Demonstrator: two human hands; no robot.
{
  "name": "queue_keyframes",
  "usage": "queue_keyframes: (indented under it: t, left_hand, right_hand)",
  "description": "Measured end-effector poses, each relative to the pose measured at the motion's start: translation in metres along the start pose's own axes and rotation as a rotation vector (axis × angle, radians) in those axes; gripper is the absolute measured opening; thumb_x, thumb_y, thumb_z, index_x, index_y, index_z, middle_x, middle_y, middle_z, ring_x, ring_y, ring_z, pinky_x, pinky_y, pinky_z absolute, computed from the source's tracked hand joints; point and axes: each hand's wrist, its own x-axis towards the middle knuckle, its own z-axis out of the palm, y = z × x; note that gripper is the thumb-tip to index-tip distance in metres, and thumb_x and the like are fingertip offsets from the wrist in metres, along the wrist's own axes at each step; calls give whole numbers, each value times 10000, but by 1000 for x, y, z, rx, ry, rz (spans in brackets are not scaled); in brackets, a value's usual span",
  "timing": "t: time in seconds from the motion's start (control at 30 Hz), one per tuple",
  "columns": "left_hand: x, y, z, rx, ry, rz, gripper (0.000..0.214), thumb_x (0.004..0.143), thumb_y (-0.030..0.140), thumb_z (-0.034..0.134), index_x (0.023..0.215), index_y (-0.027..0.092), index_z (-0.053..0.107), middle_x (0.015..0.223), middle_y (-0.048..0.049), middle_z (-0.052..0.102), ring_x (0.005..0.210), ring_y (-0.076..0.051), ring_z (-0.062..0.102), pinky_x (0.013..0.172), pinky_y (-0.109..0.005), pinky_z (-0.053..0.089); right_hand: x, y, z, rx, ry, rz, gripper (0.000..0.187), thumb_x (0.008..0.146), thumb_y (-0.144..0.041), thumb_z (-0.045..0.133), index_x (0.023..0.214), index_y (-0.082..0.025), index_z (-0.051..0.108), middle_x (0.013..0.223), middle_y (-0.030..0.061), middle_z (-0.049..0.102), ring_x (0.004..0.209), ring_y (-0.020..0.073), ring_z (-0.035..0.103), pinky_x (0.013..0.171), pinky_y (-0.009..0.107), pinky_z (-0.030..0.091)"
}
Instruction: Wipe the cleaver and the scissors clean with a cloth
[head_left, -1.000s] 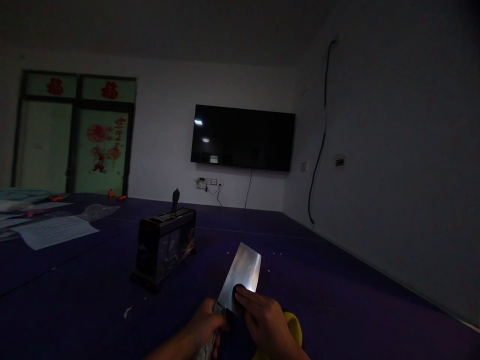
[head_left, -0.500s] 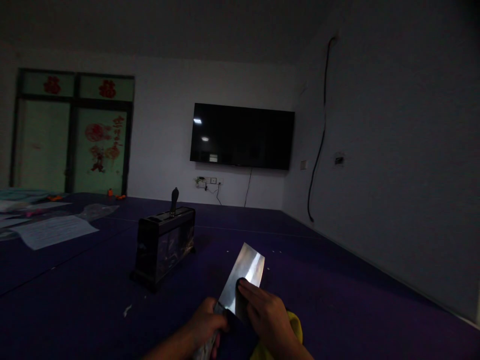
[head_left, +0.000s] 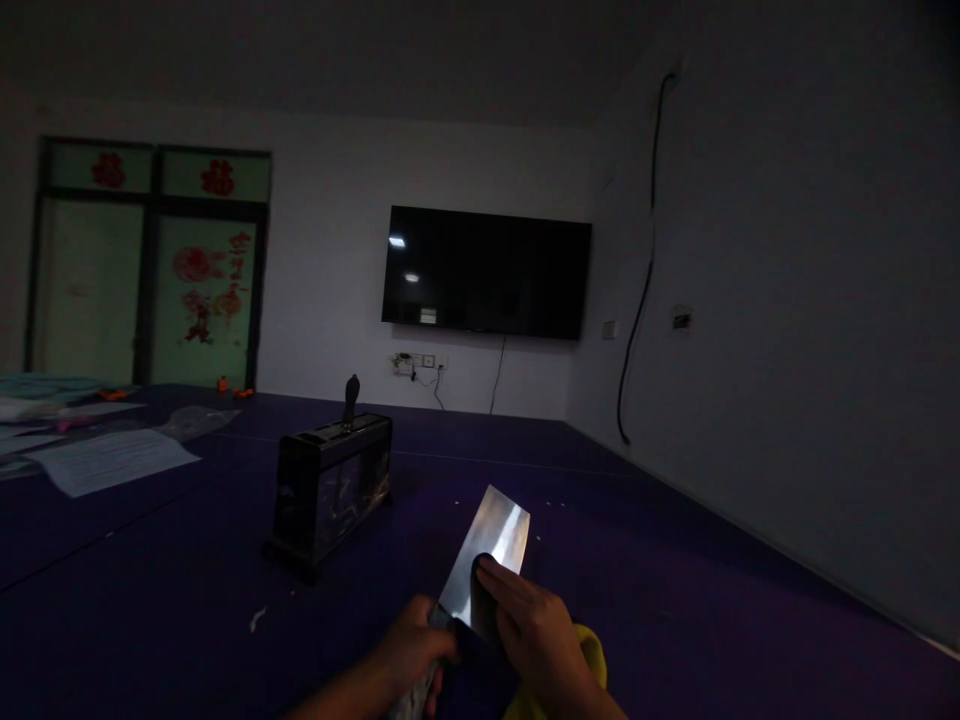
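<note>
A cleaver (head_left: 489,540) with a broad, shiny blade points up and away from me at the lower middle. My left hand (head_left: 412,640) is closed round its patterned grey handle. Against the lower part of the blade lie the fingers of my right hand (head_left: 540,635), pressed together and slanting up to the left. A yellow cloth (head_left: 594,655) bunches out from under my right palm and wrist; most of it is hidden. Dark patches show on the blade beside my fingertips, and I cannot tell whether they are reflections.
A black knife block (head_left: 330,495) with one dark handle (head_left: 351,400) upright in it stands left on the purple tabletop (head_left: 675,600). Papers (head_left: 112,460) and clear plastic (head_left: 196,422) lie far left. White scraps (head_left: 257,620) dot the surface. A wall (head_left: 810,450) borders the right.
Both hands and the cleaver keep nearly the same pose. The whole view has shifted very slightly.
</note>
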Motion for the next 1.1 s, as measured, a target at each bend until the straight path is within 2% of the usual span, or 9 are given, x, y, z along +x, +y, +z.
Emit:
queue_keyframes:
  t: [0.07, 0.23, 0.6, 0.77, 0.9, 1.0, 1.1]
  left_hand:
    - [0, 1, 1, -15, 6, 12, 285, 616, 211, 589, 868, 160, 467, 363, 77, 418, 263, -99, 361, 322, -182, 301]
    - [-4, 4, 5, -73, 118, 72, 194, 608, 177, 549, 791, 160, 488, 379, 73, 430, 253, -86, 334, 292, -182, 283]
    - [-11, 13, 4, -44, 128, 10, 86, 629, 141, 448, 704, 182, 449, 336, 69, 401, 246, -88, 330, 289, -169, 285]
    - [-6, 9, 3, -28, 107, 16, 184, 617, 128, 451, 795, 179, 456, 348, 83, 406, 243, -97, 326, 279, -182, 293]
    - [-3, 4, 1, 16, 60, -5, 229, 619, 125, 473, 842, 171, 452, 345, 81, 419, 243, -93, 327, 294, -176, 299]
    - [-4, -1, -1, 29, 43, -23, 252, 632, 153, 509, 876, 166, 445, 347, 78, 433, 240, -92, 333, 300, -168, 284]
    - [-3, -6, -2, -10, 12, 20, 263, 650, 212, 565, 879, 167, 442, 360, 82, 435, 237, -88, 340, 299, -170, 279]
  right_hand:
    - [0, -5, -1, 33, -30, -59, 544, 661, -14, 360, 1131, -165, 588, 1190, 58, 566, 1008, 153, 584, 864, 255, 465]
    - [1, -16, -3, 97, -83, -161, 551, 625, -19, 366, 1104, -158, 600, 1159, 58, 590, 997, 153, 590, 842, 243, 476]
    - [1, -22, -4, 128, -106, -187, 572, 627, -27, 374, 1146, -164, 570, 1193, 53, 568, 1005, 151, 586, 848, 240, 469]
    - [0, -15, 3, 87, -77, -135, 568, 642, -31, 371, 1153, -184, 566, 1197, 45, 565, 968, 150, 606, 831, 246, 481]
    - [-1, -7, 6, 15, -10, -31, 553, 672, -23, 359, 1162, -177, 563, 1191, 60, 567, 999, 161, 590, 842, 267, 479]
    - [-2, -4, 7, -12, 23, 40, 547, 687, -22, 358, 1170, -178, 559, 1181, 67, 575, 968, 168, 607, 826, 281, 494]
    - [-3, -2, 8, -8, 47, 54, 555, 696, -21, 361, 1189, -199, 544, 1188, 52, 572, 958, 161, 611, 825, 276, 495]
